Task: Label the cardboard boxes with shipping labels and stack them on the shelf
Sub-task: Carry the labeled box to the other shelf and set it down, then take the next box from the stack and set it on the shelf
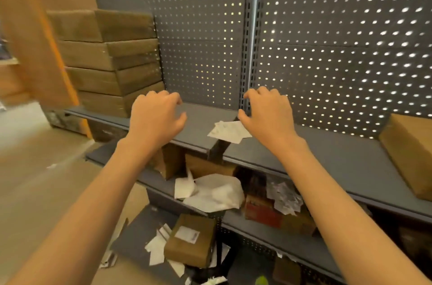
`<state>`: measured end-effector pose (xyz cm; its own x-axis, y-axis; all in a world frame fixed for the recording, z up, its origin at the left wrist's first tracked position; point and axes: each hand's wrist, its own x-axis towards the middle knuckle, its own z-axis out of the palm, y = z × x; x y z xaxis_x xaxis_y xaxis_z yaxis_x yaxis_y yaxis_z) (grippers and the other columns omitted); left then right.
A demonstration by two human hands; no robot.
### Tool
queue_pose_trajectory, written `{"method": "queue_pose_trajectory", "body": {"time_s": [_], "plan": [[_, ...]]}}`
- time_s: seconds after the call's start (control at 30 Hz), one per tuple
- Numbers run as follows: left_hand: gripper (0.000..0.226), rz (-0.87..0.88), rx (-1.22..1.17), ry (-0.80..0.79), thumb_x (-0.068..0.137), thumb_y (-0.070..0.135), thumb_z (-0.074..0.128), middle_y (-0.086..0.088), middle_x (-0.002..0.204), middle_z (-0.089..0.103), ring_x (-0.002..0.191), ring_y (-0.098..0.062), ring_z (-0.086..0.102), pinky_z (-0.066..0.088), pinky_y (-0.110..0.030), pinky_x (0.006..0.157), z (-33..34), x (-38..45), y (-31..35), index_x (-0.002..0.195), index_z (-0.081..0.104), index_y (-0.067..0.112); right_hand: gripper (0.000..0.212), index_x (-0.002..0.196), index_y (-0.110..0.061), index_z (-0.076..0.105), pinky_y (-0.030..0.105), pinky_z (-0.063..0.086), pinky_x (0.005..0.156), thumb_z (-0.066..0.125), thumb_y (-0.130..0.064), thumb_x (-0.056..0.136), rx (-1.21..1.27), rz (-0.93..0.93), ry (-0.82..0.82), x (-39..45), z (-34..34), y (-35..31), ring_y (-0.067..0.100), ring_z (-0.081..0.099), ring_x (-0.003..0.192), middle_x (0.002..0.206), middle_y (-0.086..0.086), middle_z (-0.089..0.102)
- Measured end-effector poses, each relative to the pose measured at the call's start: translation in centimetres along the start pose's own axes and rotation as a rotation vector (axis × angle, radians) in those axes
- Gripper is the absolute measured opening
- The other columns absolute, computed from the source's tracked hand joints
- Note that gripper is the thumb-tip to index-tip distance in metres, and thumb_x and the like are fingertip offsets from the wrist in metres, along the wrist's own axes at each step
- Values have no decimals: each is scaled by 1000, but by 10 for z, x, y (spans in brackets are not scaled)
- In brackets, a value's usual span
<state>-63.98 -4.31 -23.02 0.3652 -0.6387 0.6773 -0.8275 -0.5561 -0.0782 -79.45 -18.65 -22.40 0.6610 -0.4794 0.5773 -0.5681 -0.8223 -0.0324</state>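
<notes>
above the shelf (198, 119): left hand (155, 116) and right hand (266, 113), fingers loosely curled, holding nothing, probably poised for labels (228, 131); stacked boxes (109, 60) leftward.

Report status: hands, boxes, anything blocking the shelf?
Both hands, left and right, empty, fingers loosely curled above the shelf. Stack of boxes at shelf's left end. Loose labels lying between the hands.

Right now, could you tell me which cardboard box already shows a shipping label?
The lone box on the lowest shelf, below the left hand: a white label sits on its top. The stacked boxes show none.
</notes>
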Motion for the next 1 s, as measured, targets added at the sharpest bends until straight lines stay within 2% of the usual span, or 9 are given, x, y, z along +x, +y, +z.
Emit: {"method": "queue_pose_trajectory", "body": {"time_s": [0.2,0.57,0.7,0.83,1.0], "plan": [[31,-81,94,38,86,37,55,-7,96,68,89,-31,61,42,-35,70,-6,3,-108,104,64,14,34,122,-14,52,37,35,92,46,-34,95,67,-146,24,55,20,-106,28,48,112,118,6,55],[30,-177,187,100,86,37,55,-6,100,68,92,-30,60,39,-34,70,11,51,-272,103,64,14,33,119,-14,53,37,37,89,46,-35,94,118,-276,50,164,81,-242,28,50,109,116,6,56],[29,-172,209,118,86,38,55,-5,100,68,92,-29,60,38,-33,68,25,83,-331,102,65,16,35,121,-15,54,39,38,92,48,-35,93,150,-254,108,219,91,-279,28,50,113,119,7,57],[31,-169,216,154,86,40,54,-5,96,68,89,-29,61,46,-35,68,36,114,-387,101,65,16,33,118,-15,55,38,39,91,48,-35,93,154,-225,206,266,96,-308,27,51,110,116,6,58],[31,-145,165,195,86,39,53,-6,97,68,92,-31,61,45,-38,70,57,147,-433,102,64,14,36,121,-14,55,42,39,93,49,-36,93,93,-183,249,304,107,-336,29,51,112,119,9,58]]}}
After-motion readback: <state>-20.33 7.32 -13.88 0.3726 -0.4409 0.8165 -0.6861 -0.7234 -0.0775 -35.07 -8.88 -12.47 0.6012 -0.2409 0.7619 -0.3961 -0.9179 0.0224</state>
